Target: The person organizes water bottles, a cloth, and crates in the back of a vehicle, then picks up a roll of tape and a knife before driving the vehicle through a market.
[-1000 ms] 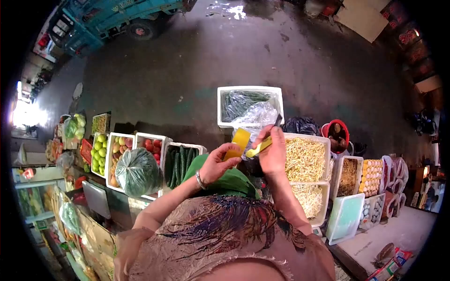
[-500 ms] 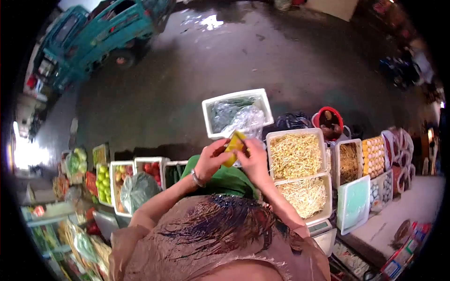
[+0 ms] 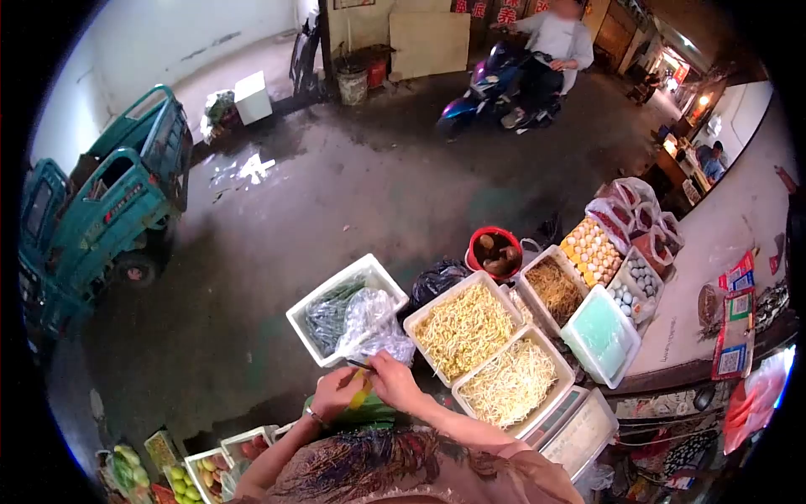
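Hands are sitting closer together than a second ago. Left hand (image 3: 334, 396) and right hand (image 3: 395, 382) are both gripping the yellow piece (image 3: 361, 391), holding it just near of the white crate (image 3: 327, 286), with bean-sprout trays (image 3: 441, 300) lying to the right.

You won't find any writing you can read here. The red signs (image 3: 506, 10) on the far wall and the printed sheets (image 3: 732, 334) on the tabletop (image 3: 697, 277) to your right are too small and blurred.

Yellow strip (image 3: 362, 391), white crate (image 3: 312, 302), pale bean sprouts (image 3: 464, 329), red bucket (image 3: 495, 237), teal truck (image 3: 109, 210), purple scooter (image 3: 478, 92)
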The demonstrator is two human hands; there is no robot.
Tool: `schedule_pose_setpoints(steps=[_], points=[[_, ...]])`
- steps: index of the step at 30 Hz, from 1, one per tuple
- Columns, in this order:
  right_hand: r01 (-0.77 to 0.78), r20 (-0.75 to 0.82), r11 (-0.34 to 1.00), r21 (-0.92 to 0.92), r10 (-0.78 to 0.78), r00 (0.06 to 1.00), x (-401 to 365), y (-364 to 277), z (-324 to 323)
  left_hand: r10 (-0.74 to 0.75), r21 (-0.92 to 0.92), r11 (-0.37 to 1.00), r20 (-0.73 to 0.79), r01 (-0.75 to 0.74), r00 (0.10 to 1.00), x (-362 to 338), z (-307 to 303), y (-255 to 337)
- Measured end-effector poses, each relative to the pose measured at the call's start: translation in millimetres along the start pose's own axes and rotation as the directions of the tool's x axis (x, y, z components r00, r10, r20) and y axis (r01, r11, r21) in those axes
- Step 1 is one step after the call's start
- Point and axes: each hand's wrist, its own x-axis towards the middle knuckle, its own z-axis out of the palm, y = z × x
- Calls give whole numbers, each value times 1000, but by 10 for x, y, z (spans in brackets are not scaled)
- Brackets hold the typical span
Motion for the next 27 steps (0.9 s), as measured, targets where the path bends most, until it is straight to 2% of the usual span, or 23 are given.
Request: schedule_pose_setpoints(steps=[2, 4, 5, 7, 8, 9, 11, 13, 15, 17, 19, 20, 21, 23, 24, 25, 27], points=[[-32, 9, 996, 78, 31, 999, 7, -22, 52, 18, 45, 999, -10, -17, 1000, -37, -76, 104], [-48, 22, 991, 122, 45, 999, 39, -48, 103, -20, 344, 939, -21, 26, 1000, -138, -167, 290], [-71, 31, 984, 164, 66, 997, 59, -66, 109, -15, 339, 940, -28, 24, 999, -155, -204, 247], [-116, 56, 983, 143, 109, 993, 55, -97, 131, 62, -76, 996, 108, -53, 992, -167, -285, 118], [-89, 106, 992, 90, 79, 991, 39, -104, 166, 57, -41, 998, 141, -51, 988, -191, -346, 158], [-66, 142, 997, 34, 60, 988, 54, -85, 177, 92, -114, 990, 124, -78, 988, -199, -353, 78], [-20, 268, 998, -54, 34, 963, 91, -170, 118, -67, -42, 996, 163, 74, 984, -225, -413, 57], [-29, 331, 999, 22, 20, 943, 131, -157, 104, -27, -44, 998, 179, 36, 984, -284, -413, 119], [-10, 316, 1000, 19, 3, 949, 142, -192, 107, 42, -89, 996, 117, -32, 992, -333, -411, 159], [9, 320, 1000, 22, -15, 947, 91, -224, 198, 3, -87, 996, 154, 11, 988, -315, -463, -18], [13, 390, 999, 52, -32, 920, 69, -243, 312, 184, -192, 965, 7, -179, 983, -315, -420, -74], [-17, 343, 991, 133, -30, 939, 75, -227, 311, 335, 21, 942, 37, -336, 942, -322, -443, -24], [-17, 342, 991, 131, -29, 939, 93, -212, 314, 337, 20, 941, 39, -338, 941, -336, -419, 25], [-121, 256, 949, 290, 45, 966, 180, -261, 259, 177, -336, 921, -86, -196, 980, -383, -297, 154], [-168, 347, 951, 261, 70, 935, 231, -215, 266, 129, -328, 937, 0, -121, 992, -343, -405, 31], [-170, 348, 950, 263, 71, 935, 269, -207, 254, 125, -327, 938, 1, -118, 992, -308, -448, -34], [-72, 375, 968, 240, -24, 927, 325, -196, 235, 154, -229, 961, -29, -157, 988, -257, -500, -158]])
